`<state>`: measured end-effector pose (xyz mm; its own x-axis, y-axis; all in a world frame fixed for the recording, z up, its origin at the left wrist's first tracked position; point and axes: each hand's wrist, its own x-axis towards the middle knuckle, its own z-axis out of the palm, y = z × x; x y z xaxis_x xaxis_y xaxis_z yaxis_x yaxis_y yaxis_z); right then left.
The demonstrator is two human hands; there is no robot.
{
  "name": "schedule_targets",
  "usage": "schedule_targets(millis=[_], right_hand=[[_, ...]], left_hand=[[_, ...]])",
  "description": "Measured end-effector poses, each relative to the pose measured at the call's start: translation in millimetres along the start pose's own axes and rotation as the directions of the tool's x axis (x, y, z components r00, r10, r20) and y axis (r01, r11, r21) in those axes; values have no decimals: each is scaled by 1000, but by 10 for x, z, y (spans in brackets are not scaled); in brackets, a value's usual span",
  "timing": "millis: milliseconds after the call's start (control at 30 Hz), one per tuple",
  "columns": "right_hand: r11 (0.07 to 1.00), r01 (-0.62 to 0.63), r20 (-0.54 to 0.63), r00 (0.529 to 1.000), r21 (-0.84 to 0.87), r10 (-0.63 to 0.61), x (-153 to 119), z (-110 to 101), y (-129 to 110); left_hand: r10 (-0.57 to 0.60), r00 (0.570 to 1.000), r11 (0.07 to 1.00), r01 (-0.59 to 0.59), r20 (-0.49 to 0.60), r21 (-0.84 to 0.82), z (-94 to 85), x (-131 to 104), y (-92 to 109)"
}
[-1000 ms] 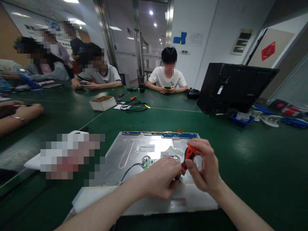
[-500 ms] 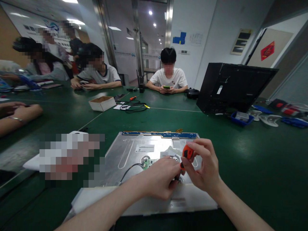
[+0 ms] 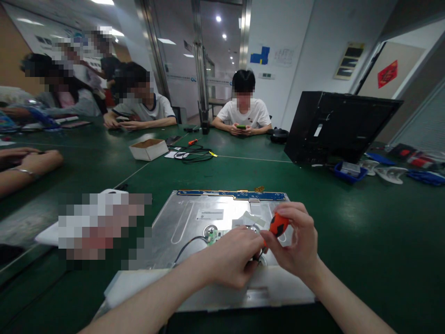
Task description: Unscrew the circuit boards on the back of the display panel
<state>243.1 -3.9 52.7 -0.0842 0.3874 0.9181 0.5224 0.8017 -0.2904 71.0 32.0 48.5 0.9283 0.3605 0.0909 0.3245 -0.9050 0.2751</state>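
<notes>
A flat silver metal panel (image 3: 184,218) lies on the green table, with a blue circuit strip (image 3: 229,195) along its far edge. Over its middle, my left hand (image 3: 234,255) is closed near a small green board (image 3: 213,237); its fingertips are at the screwdriver's lower end, and what they pinch is hidden. My right hand (image 3: 299,236) grips the orange and black handle of a screwdriver (image 3: 278,225), which tilts down toward the panel. A black cable (image 3: 186,245) runs from the green board to the left. The screwdriver's tip is hard to make out.
An open white box (image 3: 149,149), a coiled black cable (image 3: 196,155) and another orange tool (image 3: 192,142) lie beyond the panel. At the right stand a black monitor casing (image 3: 340,127) and a blue tray (image 3: 350,172). Several people sit around the table.
The screwdriver handle has tilted and shifted slightly right, and my right hand's fingers have moved with it. My left hand has stayed in place.
</notes>
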Motion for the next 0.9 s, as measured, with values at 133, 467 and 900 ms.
schedule_targets(millis=[133, 467, 900], right_hand=[[998, 19, 0, 1000, -53, -19, 11, 4, -9], [1000, 15, 61, 998, 26, -16, 11, -34, -16], [1000, 15, -7, 1000, -2, -15, -12, -9, 16]], left_hand=[[1, 1000, 1000, -1, 1, -30, 10, 1, -7], [-16, 1000, 1000, 16, 14, 0, -5, 9, 4], [-5, 1000, 1000, 5, 9, -10, -4, 11, 3]])
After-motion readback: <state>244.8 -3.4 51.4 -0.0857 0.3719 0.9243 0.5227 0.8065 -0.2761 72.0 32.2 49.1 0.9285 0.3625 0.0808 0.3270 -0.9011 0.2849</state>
